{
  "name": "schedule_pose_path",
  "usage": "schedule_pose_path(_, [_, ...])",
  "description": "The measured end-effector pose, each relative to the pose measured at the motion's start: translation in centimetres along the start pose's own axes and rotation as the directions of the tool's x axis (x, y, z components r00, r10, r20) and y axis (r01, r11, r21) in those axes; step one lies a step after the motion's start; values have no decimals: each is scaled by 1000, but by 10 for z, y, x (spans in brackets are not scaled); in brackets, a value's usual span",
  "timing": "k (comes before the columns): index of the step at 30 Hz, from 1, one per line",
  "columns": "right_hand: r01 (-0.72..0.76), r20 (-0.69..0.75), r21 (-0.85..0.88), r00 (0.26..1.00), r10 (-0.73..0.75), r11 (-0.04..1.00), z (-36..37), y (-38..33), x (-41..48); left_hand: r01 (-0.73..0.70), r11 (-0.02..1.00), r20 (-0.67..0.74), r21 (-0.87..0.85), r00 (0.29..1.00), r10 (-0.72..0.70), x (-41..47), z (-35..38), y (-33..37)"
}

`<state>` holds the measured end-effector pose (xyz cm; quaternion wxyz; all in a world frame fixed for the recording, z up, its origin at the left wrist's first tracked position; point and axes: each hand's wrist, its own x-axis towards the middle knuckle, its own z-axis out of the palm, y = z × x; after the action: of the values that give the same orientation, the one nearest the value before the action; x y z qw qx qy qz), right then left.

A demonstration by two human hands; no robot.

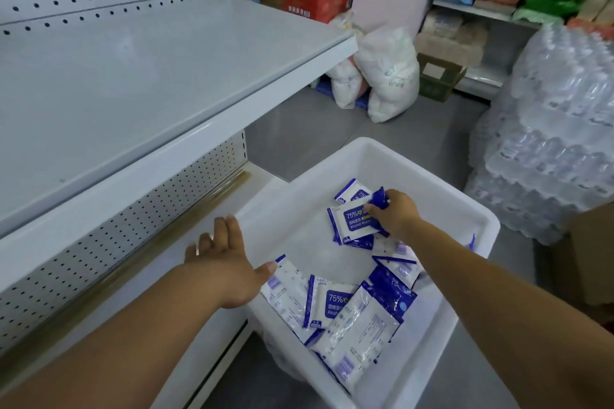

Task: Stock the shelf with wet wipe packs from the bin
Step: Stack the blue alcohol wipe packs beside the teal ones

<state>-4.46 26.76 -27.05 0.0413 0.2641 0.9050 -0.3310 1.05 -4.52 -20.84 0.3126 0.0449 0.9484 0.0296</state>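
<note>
Packs (pixel 335 305) lie loose in the bin (pixel 478 219); the shelf (pixel 133 76) holds none yet. Right hand (pixel 397 214) pinches one pack (pixel 354 222), seemingly by its edge; left hand (pixel 226 262) hovers at the rim, fingers straight. A shallow pinch could let it slip back mid-lift.

2 arms show. The left arm (pixel 116 342) and the right arm (pixel 515 309) are bare all the way to the edge of the picture. The left hand (pixel 226 262) and right hand (pixel 395 214) are bare too.
</note>
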Motion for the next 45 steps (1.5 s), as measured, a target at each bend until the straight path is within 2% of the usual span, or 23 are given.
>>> schedule_pose_path(2, [-26,28,-2,999,26,1000,5,3,0,2,1000,-4,2,1000,-2,0,0,1])
schedule_pose_path(5, [-26,14,-123,1000,28,992,12,7,0,6,1000,-10,19,1000,-6,2,2,1])
schedule_pose_path(7, [-30,27,-145,999,34,989,15,9,1,11,999,-16,33,1000,-11,3,3,0])
schedule_pose_path(11, [-32,26,-53,999,33,998,19,6,-2,18,999,-24,51,1000,-16,0,1,1])
schedule_pose_path(15, [-89,50,109,995,84,990,20,4,-9,19,985,-54,169,999,-10,-4,-5,2])
schedule_pose_path(19, [-111,64,260,993,97,959,11,-1,-29,-44,971,-122,236,990,75,-16,-21,7])
schedule_pose_path(22, [-28,45,343,999,14,939,0,-9,-50,-157,972,-205,177,960,192,-28,-33,16])
schedule_pose_path(26, [79,70,498,989,-131,863,-33,-31,-88,-313,937,-367,-153,899,240,-41,-46,28])
schedule_pose_path(29, [102,201,591,942,-269,800,-61,-52,-113,-399,790,-442,-465,878,183,-47,-58,30])
schedule_pose_path(32, [141,260,628,889,-377,765,-81,-82,-135,-440,627,-427,-643,885,184,-55,-74,24])
schedule_pose_path(34, [169,261,639,870,-418,751,-90,-105,-151,-487,473,-452,-734,871,195,-65,-85,17])
schedule_pose_path(36, [198,263,659,843,-469,725,-95,-126,-164,-532,334,-493,-778,847,200,-80,-97,12])
schedule_pose_path(38, [223,237,694,827,-510,685,-94,-144,-172,-551,246,-527,-798,835,161,-91,-105,4])
schedule_pose_path(40, [212,203,736,837,-508,643,-91,-160,-174,-560,146,-552,-815,828,93,-95,-112,-7])
schedule_pose_path(45, [180,83,866,869,-488,467,-80,-203,-172,-567,-232,-562,-790,822,-97,-105,-129,-43])
